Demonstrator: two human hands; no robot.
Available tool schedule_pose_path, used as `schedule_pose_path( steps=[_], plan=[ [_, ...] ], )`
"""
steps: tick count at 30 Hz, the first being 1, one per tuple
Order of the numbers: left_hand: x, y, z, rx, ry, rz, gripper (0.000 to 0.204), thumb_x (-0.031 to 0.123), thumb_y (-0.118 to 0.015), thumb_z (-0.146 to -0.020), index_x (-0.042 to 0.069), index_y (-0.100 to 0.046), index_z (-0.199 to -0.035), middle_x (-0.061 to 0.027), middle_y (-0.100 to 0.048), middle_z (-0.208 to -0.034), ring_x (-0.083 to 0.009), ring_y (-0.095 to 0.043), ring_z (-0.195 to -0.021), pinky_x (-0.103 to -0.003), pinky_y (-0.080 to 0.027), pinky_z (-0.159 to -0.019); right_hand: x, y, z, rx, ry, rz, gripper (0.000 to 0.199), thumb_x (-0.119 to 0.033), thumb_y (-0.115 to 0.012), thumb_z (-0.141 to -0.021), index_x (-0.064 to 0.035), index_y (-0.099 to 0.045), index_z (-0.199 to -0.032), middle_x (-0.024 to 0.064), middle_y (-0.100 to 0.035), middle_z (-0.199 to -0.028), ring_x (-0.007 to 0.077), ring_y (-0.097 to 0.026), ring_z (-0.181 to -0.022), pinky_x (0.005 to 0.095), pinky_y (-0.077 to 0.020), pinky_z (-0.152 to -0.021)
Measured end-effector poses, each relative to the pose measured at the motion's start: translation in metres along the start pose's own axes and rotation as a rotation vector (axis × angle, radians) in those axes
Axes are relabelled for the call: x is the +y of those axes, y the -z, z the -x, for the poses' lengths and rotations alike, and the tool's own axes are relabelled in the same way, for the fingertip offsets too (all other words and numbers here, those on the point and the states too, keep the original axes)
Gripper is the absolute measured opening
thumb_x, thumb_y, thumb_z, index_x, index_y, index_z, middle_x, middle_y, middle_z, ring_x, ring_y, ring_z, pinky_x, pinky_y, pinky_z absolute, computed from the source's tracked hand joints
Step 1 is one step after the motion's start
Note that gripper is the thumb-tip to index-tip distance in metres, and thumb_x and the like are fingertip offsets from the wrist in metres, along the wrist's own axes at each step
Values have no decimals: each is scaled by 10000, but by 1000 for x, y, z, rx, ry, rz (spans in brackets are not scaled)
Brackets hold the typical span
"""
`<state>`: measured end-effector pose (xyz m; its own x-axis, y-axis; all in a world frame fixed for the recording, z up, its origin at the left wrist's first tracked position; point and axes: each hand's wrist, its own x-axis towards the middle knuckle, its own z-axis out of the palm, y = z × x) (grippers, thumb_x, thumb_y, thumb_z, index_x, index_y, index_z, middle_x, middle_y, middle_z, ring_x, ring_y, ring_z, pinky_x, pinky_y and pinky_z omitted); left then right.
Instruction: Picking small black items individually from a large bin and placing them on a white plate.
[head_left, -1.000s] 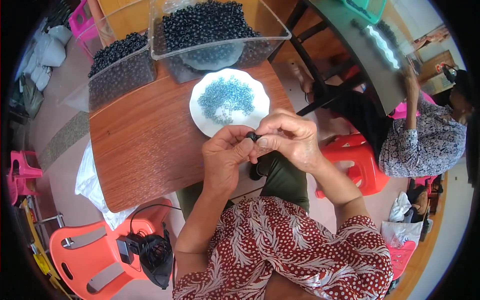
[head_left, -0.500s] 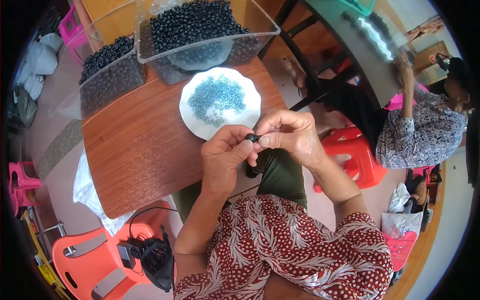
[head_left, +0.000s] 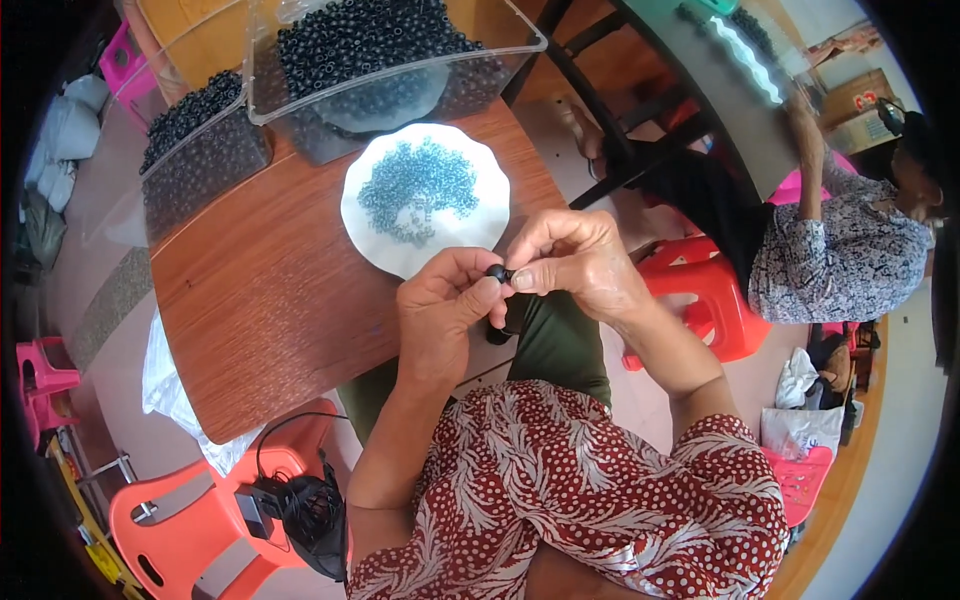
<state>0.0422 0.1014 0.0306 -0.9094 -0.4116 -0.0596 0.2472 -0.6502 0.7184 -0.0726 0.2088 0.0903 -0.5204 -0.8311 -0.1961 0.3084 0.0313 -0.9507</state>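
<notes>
Both hands meet just off the near edge of the wooden table [head_left: 260, 300], right below the white plate [head_left: 365, 215]. Left hand [head_left: 445, 315] and right hand [head_left: 575, 265] are curled nearly shut, fingertips pinched together on one small black bead [head_left: 496, 271]. Bead is mostly covered by the fingers; can't make out its shape or whether anything runs through it.

Plate sits at the table's near right corner, a heap of small pale-blue beads [head_left: 415, 190] in the middle, rim bare. Past the plate: two clear bins of black beads, the large bin [head_left: 390, 60] right behind it, the smaller bin [head_left: 205, 140] to its left. Both are cut off by the top of the frame, far walls not seen.

Left of the plate the table is bare wood out to its curved edge. Right of the plate the table ends; a red stool [head_left: 705, 295] stands there, partly behind the right forearm. Another person [head_left: 830, 250] sits beyond it, at the frame's edge.
</notes>
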Motion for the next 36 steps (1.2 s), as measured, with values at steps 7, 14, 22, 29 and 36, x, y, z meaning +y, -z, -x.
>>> schedule_pose_path(
  steps=[7,14,22,29,36],
  plan=[
    [-4,-1,-3,-17,39,-14,151,32,-598,-793,-47,-560,-916,-87,-596,-762,-105,-518,-585,-199,-420,-515,3,12,-6,-44,-89,91,160,69,-655,-675,1,-599,-808,61,-626,-745,108,-584,-592,189,-464,-573],
    [-5,-3,0,15,34,-59,153,-5,-580,-793,-61,-573,-935,-100,-599,-745,-115,-521,-549,-210,-434,-508,1,13,-11,-77,-152,32,308,106,-644,-616,24,-603,-909,58,-605,-739,127,-606,-624,220,-486,-565],
    [-10,-7,8,73,-18,-98,160,1,-595,-787,-87,-580,-920,-121,-600,-728,-149,-549,-552,-244,-458,-474,9,15,-13,-102,-153,48,315,106,-658,-594,39,-604,-897,104,-621,-758,157,-613,-622,256,-523,-588],
    [-6,-3,9,119,22,-161,152,-16,-578,-789,-84,-583,-925,-119,-599,-729,-149,-554,-555,-239,-462,-477,23,8,-22,-106,-172,49,297,152,-588,-597,17,-576,-860,2,-533,-643,74,-524,-545,197,-430,-489],
    [17,17,1,108,-28,-224,137,-8,-564,-796,-68,-587,-917,-100,-594,-703,-137,-558,-550,-244,-466,-486,12,-5,-33,-147,-154,10,309,135,-621,-648,30,-589,-936,58,-605,-749,116,-586,-655,235,-491,-606]
  ],
)
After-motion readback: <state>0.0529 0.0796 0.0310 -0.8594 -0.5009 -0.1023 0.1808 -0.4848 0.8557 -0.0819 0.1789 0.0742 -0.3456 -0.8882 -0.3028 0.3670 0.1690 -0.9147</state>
